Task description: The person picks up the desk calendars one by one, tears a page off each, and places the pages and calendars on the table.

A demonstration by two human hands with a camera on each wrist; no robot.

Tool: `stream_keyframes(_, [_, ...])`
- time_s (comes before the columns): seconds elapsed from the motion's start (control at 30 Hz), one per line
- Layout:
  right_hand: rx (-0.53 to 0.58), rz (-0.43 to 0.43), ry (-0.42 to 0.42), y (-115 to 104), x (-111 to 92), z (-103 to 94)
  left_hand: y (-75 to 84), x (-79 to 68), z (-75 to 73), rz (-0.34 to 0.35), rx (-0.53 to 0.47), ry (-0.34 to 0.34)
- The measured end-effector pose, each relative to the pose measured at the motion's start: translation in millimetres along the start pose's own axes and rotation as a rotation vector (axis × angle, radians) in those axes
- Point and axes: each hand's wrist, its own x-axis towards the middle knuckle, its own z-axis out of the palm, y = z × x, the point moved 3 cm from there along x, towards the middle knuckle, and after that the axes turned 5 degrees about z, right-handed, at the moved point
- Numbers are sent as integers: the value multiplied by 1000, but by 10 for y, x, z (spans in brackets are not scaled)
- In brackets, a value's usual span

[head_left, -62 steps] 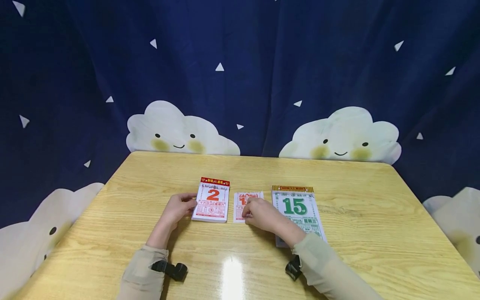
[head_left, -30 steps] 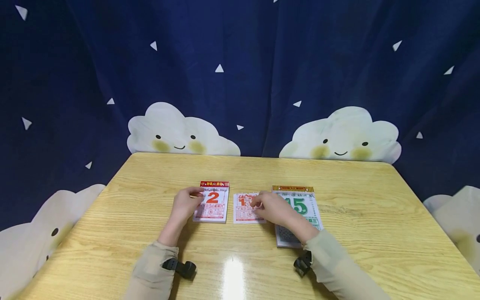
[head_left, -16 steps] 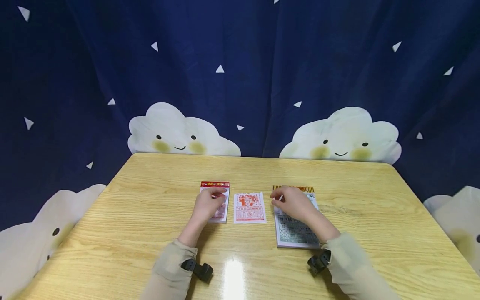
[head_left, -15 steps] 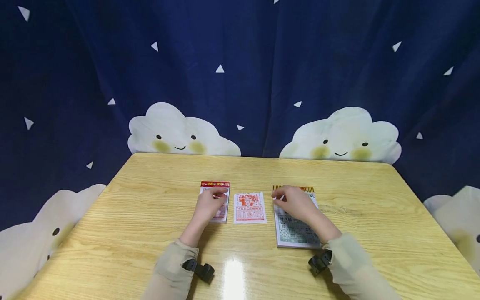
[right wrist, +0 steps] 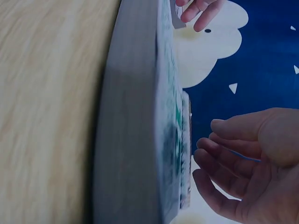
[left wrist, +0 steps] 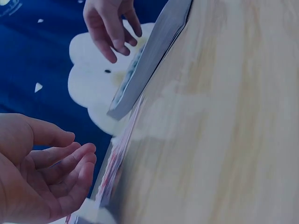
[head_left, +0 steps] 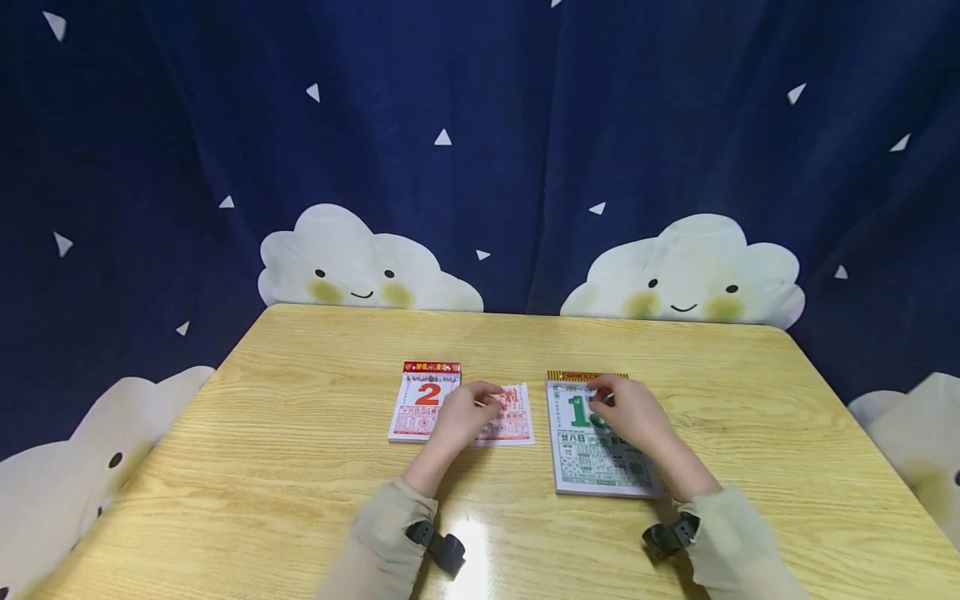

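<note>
In the head view a small tear-off calendar (head_left: 414,415) with a red header shows a red 2. Beside it lies a loose calendar sheet (head_left: 517,427) printed in red, partly covered by my left hand (head_left: 463,417). That hand hovers above the sheet's left side, fingers loosely bent and holding nothing, as the left wrist view of the hand (left wrist: 46,172) shows. A larger, thick tear-off calendar (head_left: 592,471) with green print lies to the right. Over its upper part hovers my right hand (head_left: 633,415), hiding part of the number; the right wrist view shows its loosely bent fingers (right wrist: 219,163) apart from the pages.
All the papers lie on a light wooden table (head_left: 300,392). A dark blue curtain (head_left: 495,150) with smiling white clouds hangs behind it. Each sleeve carries a black wrist camera, such as the one on the left (head_left: 442,550).
My left hand has moved right, from the small calendar to over the loose sheet. My right hand has left the loose sheet and shifted right over the larger calendar. The papers stay in place.
</note>
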Motion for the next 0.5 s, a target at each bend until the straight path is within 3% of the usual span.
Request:
stream_keyframes(0.3, [15,109,38,244,-72,-59,124,-2,296,33,31,-91])
stream_keyframes(0.5, [27,203,34,351,-127,-74,152,-6,442,1,33,-131])
